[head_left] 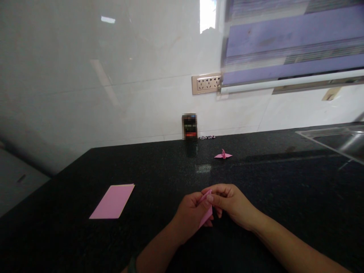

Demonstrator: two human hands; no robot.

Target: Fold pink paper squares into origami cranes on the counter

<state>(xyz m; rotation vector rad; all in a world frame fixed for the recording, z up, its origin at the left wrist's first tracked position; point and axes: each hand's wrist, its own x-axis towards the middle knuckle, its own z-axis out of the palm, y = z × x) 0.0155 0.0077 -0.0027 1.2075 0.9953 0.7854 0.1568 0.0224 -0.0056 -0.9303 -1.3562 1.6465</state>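
Both hands hold a small folded piece of pink paper (206, 217) above the dark countertop. My left hand (189, 212) grips its left side, with the thumb lying across the front and fingertips showing underneath. My right hand (231, 201) pinches the paper's upper corner between thumb and forefinger. The fingers cover part of the folds. Farther back on the counter stands a pink origami crane (223, 154) with its wings spread. To the left lies a stack of pink paper sheets (112, 201) with a thin yellowish edge.
A blurred-out dark box (189, 127) stands against the tiled wall, beside a small beaded strand (207, 137). A metal sink (341, 140) is set into the black countertop (153, 167) at the right. Above are a socket panel (208, 83) and a purple blind (284, 49).
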